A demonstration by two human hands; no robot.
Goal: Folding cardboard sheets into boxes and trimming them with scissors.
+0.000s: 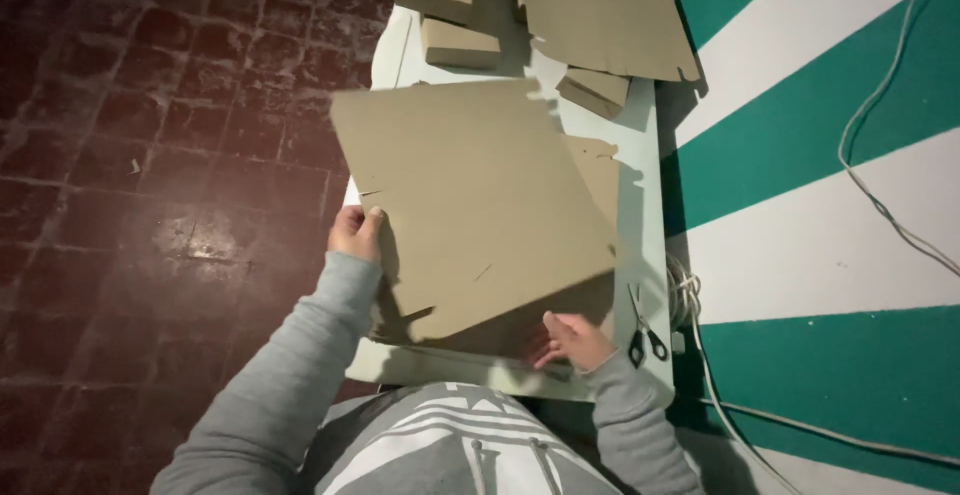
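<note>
Seen from above, a person's left hand (356, 233) grips the left edge of a large flat brown cardboard sheet (475, 200), lifting it tilted over a narrow pale green table (640, 215). The right hand (572, 341) rests open, fingers spread, on cardboard lying beneath near the table's front edge. Black-handled scissors (643, 330) lie just right of that hand, and smaller brown cardboard pieces (458, 43) sit at the far end.

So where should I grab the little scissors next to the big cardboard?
Take the scissors by the two black finger loops, which point toward the person at the table's near edge. Come from the near right side, beside the right hand; the blades point away.
</note>
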